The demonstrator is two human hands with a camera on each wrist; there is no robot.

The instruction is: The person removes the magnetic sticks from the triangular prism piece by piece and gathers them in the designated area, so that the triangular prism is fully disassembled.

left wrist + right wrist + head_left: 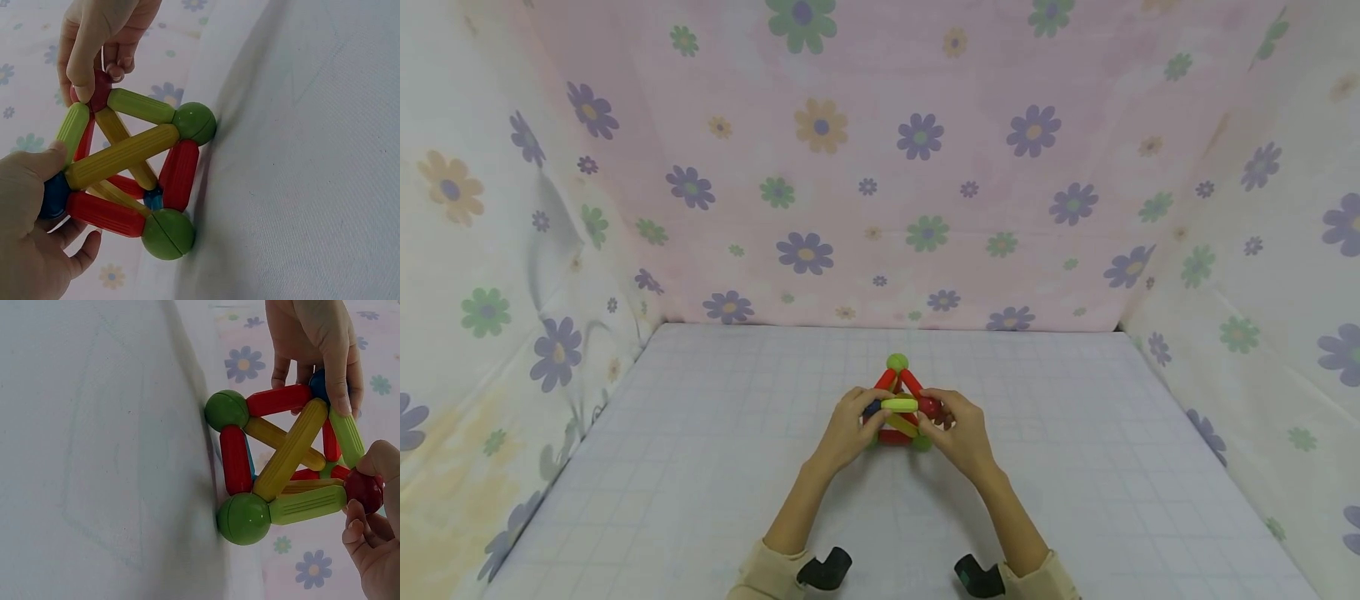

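Ribbed plastic rods and smooth balls form a frame (900, 408) on the gridded mat (700, 467). Left hand (847, 429) pinches its blue ball (55, 195), right hand (958, 429) its red ball (364, 489); floral cloth (880, 167) surrounds.

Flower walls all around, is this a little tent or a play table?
Probably a small play booth: flowered cloth hangs on three sides of a table with a pale grid cover, where the left hand and right hand hold a rod-and-ball toy.
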